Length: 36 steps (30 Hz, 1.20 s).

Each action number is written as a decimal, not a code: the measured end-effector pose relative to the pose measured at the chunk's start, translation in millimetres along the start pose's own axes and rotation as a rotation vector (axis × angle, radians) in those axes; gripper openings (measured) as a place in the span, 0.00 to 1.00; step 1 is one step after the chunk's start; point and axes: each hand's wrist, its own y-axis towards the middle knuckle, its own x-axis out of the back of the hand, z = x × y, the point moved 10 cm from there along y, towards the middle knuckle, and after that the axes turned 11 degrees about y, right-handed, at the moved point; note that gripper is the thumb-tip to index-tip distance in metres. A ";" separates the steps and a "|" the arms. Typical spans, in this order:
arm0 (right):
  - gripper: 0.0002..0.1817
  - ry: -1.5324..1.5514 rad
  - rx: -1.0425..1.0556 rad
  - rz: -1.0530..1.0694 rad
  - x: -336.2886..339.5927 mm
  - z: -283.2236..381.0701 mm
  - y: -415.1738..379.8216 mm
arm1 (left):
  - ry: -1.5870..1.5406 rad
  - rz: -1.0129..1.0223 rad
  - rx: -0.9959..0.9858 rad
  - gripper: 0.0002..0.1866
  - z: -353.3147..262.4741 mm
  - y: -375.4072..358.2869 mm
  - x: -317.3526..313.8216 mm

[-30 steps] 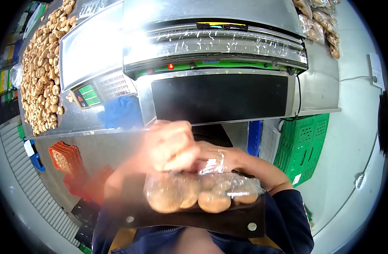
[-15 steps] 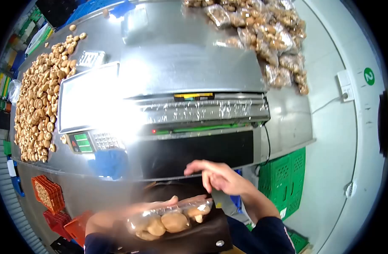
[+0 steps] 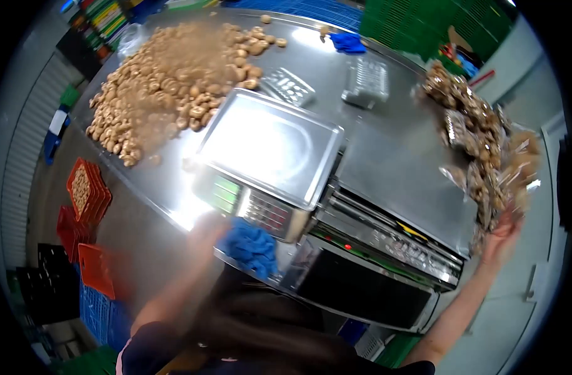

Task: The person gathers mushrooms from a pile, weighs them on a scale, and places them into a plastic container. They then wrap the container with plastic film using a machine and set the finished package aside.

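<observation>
Pale wall panels close off the right side of this workroom, and red crates stand on the floor to the left of a steel tabletop. A broad heap of loose mushrooms covers the tabletop's left end, partly blurred. A scale sits between it and a wrapping machine, which lies close to the near edge. Clear trays rest toward the far edge.

Along the right edge I see a row of bagged mushrooms, crowded together. The worker's right hand is stretched out to the near end of that row, just beside the bags. A blurred packet shows right beyond its fingertips; I cannot tell whether the fingers are clamped on it or apart from it.

The left hand is a smear by the near edge, close to the scale's display and a crumpled blue cloth. From here I cannot tell whether its fingers are together or spread, or whether it touches the cloth.
</observation>
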 end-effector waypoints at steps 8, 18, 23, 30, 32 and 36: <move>0.17 -0.670 -0.365 0.325 -217.9 -179.0 -119.0 | 0.773 -0.173 -0.108 0.37 61.4 121.3 140.1; 0.29 -1.189 -0.071 0.881 -420.3 -453.6 -131.1 | 0.476 -0.240 -0.187 0.13 98.6 289.6 198.7; 0.58 -1.553 -0.076 1.067 -427.2 -580.2 -109.3 | 1.231 -0.415 -0.528 0.19 59.0 297.8 227.7; 0.61 -1.638 -0.102 1.015 -443.3 -579.5 -121.2 | 1.174 -0.273 -0.456 0.34 50.9 295.4 231.1; 0.60 -1.627 0.052 1.024 -451.4 -568.5 -125.2 | 1.145 -0.278 -0.467 0.34 49.6 293.2 232.5; 0.57 -1.594 0.257 1.016 -478.0 -537.2 -137.4 | 0.988 -0.337 -0.554 0.36 22.6 278.0 238.5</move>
